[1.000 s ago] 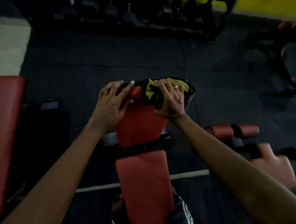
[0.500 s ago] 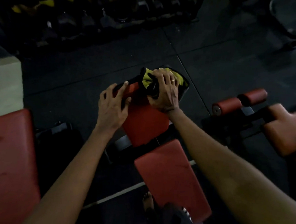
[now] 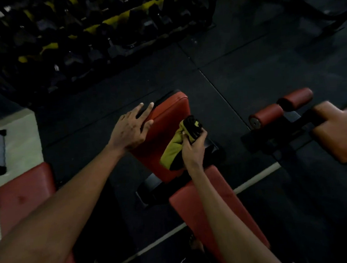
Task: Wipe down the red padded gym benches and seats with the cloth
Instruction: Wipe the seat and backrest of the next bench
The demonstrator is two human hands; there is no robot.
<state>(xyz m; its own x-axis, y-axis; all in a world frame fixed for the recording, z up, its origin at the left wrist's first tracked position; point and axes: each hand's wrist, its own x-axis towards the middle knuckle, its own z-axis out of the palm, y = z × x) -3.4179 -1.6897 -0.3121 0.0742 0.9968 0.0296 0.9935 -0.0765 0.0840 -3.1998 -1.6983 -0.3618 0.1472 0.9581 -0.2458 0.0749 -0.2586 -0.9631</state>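
A red padded bench seat (image 3: 166,123) tilts up in the middle of the view, with a longer red pad (image 3: 205,206) below it. My left hand (image 3: 131,130) rests flat on the seat's left edge with fingers straight. My right hand (image 3: 193,148) grips a bunched yellow and black cloth (image 3: 181,143) against the seat's right side, low on the pad.
Another red bench (image 3: 24,197) lies at the lower left. Red roller pads (image 3: 279,108) and a red pad (image 3: 339,129) of a second machine stand at the right. A dumbbell rack (image 3: 81,35) runs across the top. A pale block (image 3: 17,145) with a grey roller sits at the left.
My right hand has drawn the cloth from the seat's top edge down its right side. My left hand stays at the seat's upper left edge. The view has swung left and tilted.
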